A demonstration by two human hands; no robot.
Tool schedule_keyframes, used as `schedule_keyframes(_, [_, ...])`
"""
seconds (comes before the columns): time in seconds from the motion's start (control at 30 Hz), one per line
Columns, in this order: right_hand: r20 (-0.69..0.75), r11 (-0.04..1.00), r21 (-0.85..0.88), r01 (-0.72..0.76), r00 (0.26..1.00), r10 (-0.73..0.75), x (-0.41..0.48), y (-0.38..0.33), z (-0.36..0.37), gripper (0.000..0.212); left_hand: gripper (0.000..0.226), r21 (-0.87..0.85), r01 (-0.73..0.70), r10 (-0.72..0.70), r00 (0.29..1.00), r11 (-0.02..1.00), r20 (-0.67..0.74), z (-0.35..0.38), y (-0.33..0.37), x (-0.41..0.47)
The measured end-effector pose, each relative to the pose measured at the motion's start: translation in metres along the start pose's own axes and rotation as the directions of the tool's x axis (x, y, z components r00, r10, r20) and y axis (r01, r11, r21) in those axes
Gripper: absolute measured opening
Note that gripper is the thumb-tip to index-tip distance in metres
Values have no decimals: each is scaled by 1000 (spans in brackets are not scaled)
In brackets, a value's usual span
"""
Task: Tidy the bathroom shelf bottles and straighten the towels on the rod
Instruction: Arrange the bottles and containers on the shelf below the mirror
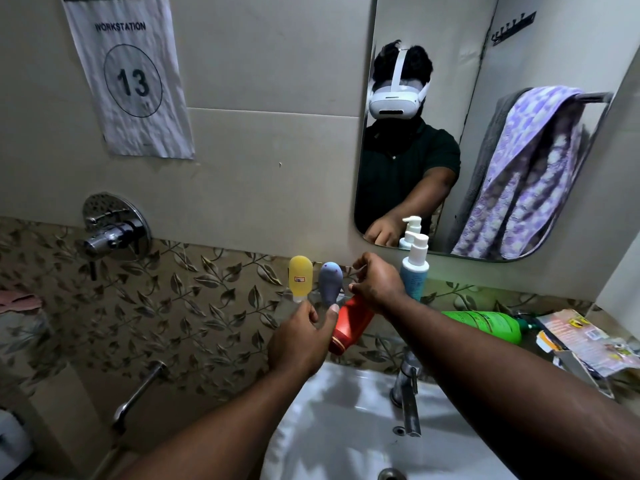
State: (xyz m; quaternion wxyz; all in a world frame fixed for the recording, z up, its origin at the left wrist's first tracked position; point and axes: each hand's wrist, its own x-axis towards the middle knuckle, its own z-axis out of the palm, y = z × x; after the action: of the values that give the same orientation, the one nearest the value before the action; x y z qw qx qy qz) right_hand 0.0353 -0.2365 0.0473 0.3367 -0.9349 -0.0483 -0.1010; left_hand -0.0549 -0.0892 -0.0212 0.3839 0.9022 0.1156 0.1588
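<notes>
Right hand (377, 282): fingers curled round the top end of the red bottle (351, 325). Bottle's tilted, base toward us, over the back rim of the sink (346, 410).

Left hand (298, 337): thumb + forefinger spread either side of the cap end of the grey-blue bottle (330, 282). We can't tell if they actually touch it.

Head view, the only one we've got:
- Grey-blue bottle stands cap-down on the glass shelf (313, 295), just beside a yellow bottle (300, 277) on its left, also cap-down.
- White pump bottle (415, 268) w/ blue label is upright behind the right hand, at the bottom edge of the mirror (450, 46).
- Green bottle (485, 325) lies on its side further right, next to crumpled packets (588, 341).
- Towels show only as a reflection in the mirror: purple patterned towel (533, 161) draped askew over a grey towel (485, 161), both on the rod (594, 97).
- Tap (407, 393) sits under the right forearm.
- Wall sign (131, 77) top left reads WORKSTATION 13.
</notes>
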Motion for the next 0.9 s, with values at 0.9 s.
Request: schedule_keyframes(0.9, [210, 996, -72, 60, 977, -44, -25, 5, -34, 48, 33, -55, -433, 429, 901, 900, -67, -50, 70, 35])
